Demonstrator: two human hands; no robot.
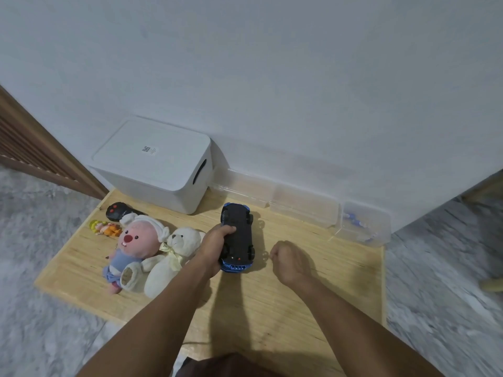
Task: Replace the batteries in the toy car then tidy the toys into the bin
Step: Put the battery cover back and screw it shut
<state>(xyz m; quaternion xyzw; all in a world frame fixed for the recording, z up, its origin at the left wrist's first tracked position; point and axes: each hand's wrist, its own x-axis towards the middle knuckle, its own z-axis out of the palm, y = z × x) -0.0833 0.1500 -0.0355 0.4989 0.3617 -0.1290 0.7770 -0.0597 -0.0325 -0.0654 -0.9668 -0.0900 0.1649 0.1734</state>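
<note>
Head view shows the left hand (215, 244) curled round the upturned car (237, 238) over the table (299, 308), right hand (288, 261) fisted empty beside it; a one-sided hold might let the car twist or drop.

Left grip (215, 244) holding upturned blue toy car (237, 238) over wooden table (313, 295), right grip (288, 261) curled beside it, lidded white bin (155, 164) behind

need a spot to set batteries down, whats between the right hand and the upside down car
In the head view, only bare wooden tabletop lies between the right hand and the toy car.
</note>
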